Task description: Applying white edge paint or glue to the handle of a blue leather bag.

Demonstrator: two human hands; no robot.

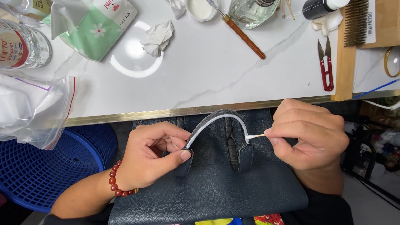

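Left hand (152,156) fingers pinch bag handle (216,118) near left base; right hand (310,135) fingers grip cotton swab (255,136), tip touching handle's right side.

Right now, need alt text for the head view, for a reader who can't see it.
Seen from above, a left hand pinches the handle of a dark navy leather handbag while the right hand touches a cotton swab to the handle's white edge. Beyond lies a white marble table with red thread snips, a crumpled tissue and a wooden-handled tool.
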